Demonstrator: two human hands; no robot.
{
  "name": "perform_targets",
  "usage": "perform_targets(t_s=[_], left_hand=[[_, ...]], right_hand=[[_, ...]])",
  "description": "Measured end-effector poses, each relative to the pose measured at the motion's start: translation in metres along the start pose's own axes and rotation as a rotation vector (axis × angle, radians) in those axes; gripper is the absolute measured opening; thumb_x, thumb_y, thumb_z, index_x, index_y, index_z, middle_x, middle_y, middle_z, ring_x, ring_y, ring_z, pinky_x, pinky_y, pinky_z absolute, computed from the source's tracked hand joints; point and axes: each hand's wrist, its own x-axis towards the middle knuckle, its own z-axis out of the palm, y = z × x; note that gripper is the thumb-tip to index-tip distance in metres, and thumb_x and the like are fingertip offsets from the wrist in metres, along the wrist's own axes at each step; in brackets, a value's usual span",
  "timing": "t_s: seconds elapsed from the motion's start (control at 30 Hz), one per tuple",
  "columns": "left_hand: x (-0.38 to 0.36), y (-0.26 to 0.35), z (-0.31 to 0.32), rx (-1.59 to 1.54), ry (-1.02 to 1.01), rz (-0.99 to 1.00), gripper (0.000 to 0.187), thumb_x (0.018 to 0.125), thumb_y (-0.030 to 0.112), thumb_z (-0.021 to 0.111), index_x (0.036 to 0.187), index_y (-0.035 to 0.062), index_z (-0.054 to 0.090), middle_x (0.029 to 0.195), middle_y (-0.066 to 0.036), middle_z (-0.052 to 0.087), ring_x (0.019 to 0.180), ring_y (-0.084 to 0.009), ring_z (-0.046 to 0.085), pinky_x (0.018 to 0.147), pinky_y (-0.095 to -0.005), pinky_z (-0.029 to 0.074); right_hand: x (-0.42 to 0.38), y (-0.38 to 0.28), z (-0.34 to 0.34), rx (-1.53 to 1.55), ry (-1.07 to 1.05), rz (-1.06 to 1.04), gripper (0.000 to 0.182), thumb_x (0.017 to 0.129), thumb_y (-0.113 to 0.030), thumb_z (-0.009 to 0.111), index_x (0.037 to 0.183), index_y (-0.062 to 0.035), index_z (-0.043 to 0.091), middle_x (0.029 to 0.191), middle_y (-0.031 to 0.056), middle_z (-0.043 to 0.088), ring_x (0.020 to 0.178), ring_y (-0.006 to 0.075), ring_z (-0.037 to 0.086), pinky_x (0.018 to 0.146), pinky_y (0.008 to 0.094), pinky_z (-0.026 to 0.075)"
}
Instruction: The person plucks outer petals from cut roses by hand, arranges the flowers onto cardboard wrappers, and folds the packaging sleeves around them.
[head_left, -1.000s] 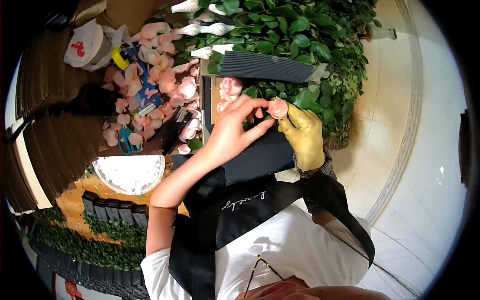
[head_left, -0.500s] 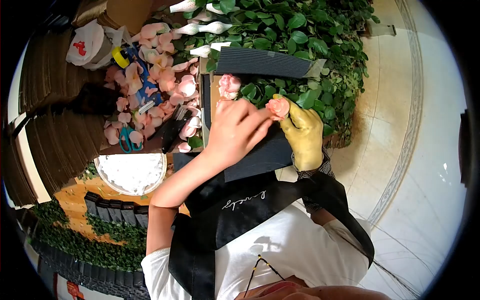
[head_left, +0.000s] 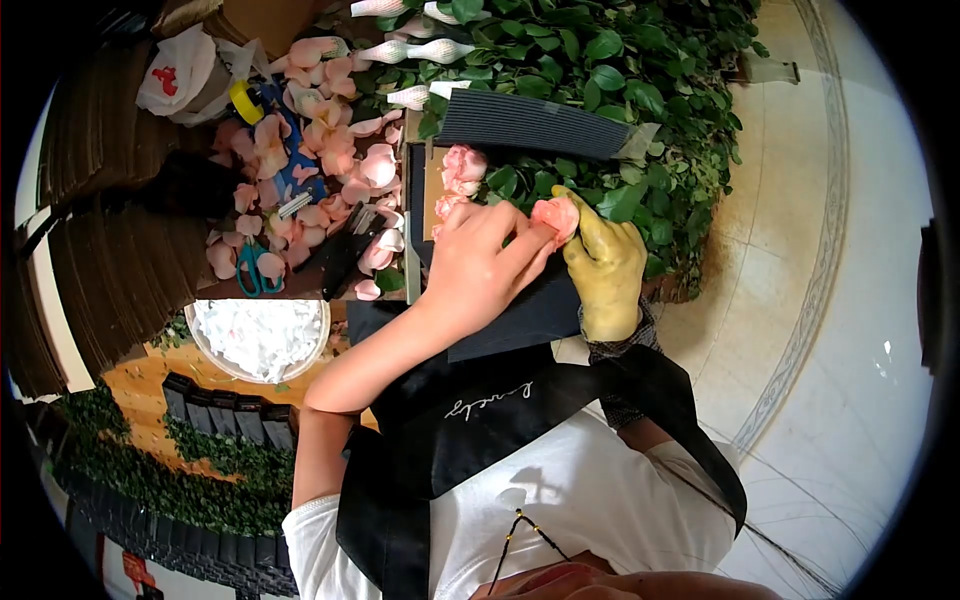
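Observation:
A pink rose (head_left: 556,217) is between my two hands. My bare left hand (head_left: 482,258) has its fingertips pressed on the left side of the bloom. My right hand (head_left: 607,270), in a yellow glove, pinches the rose from the right; its stem is hidden. More pink roses (head_left: 463,170) lie just beyond my left hand, on brown card in a dark box, partly covered by that hand. Dark ribbed card (head_left: 535,122) lies above the hands, and green leafy stems (head_left: 620,75) spread behind and to the right.
Loose pink petals (head_left: 330,130), teal scissors (head_left: 252,268), a black stapler (head_left: 350,250) and yellow tape (head_left: 245,101) lie at left. Below them is a bowl of white pieces (head_left: 262,335). Stacked cardboard (head_left: 120,290) stands at far left, and white-netted buds (head_left: 440,52) lie at the top.
My left fingers have moved slightly and now overlap more of the rose. The view has shifted a little, and another pink bloom shows beside my left hand.

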Motion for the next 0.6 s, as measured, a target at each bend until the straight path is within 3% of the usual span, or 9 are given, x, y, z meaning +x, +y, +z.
perform_targets(t_s=[0.07,0.23,0.4,0.47,0.6], left_hand=[[-0.002,0.004,0.001,0.176,0.048,-0.039,0.013,0.081,0.011,0.077,0.093,0.0102,0.071,0.08,-0.002,0.055,0.071,-0.0213,0.056,0.07,-0.0343,0.041],[0.003,0.007,0.0,0.072,0.071,-0.137,0.02,0.076,0.018,0.082,0.088,0.0077,0.07,0.078,-0.003,0.055,0.069,-0.0226,0.057,0.068,-0.0353,0.041],[0.012,0.004,0.004,0.186,0.079,-0.167,0.017,0.077,0.016,0.082,0.086,0.0072,0.071,0.08,-0.003,0.056,0.07,-0.0226,0.059,0.065,-0.0342,0.043],[0.011,0.003,0.004,0.132,0.055,-0.183,0.016,0.077,0.015,0.082,0.087,0.007,0.072,0.081,-0.003,0.057,0.071,-0.0233,0.06,0.065,-0.0344,0.044],[0.007,-0.002,0.006,0.005,0.015,-0.195,0.015,0.078,0.012,0.081,0.09,0.0068,0.073,0.082,-0.004,0.059,0.072,-0.0246,0.061,0.066,-0.0353,0.046]], right_hand=[[0.002,-0.003,-0.003,-0.034,-0.001,-0.01,0.043,0.077,-0.012,0.072,0.12,-0.0162,0.073,0.069,0.0019,0.065,0.06,0.0234,0.056,0.065,0.0364,0.045],[0.0,0.001,0.002,-0.062,0.077,-0.05,0.045,0.074,-0.013,0.073,0.118,-0.0136,0.074,0.072,0.0021,0.067,0.063,0.0221,0.057,0.064,0.0355,0.046],[-0.002,0.008,0.007,-0.045,0.162,-0.105,0.047,0.07,-0.01,0.074,0.117,-0.0133,0.075,0.073,0.0032,0.067,0.063,0.0227,0.058,0.062,0.0358,0.046],[-0.001,0.005,0.0,-0.054,-0.018,0.023,0.044,0.071,-0.01,0.075,0.115,-0.0135,0.075,0.073,0.0045,0.066,0.063,0.0241,0.058,0.063,0.0355,0.047],[0.0,0.012,0.003,0.04,-0.035,0.003,0.034,0.084,-0.012,0.071,0.118,-0.0095,0.072,0.083,0.007,0.072,0.067,0.0233,0.063,0.068,0.0344,0.048]])
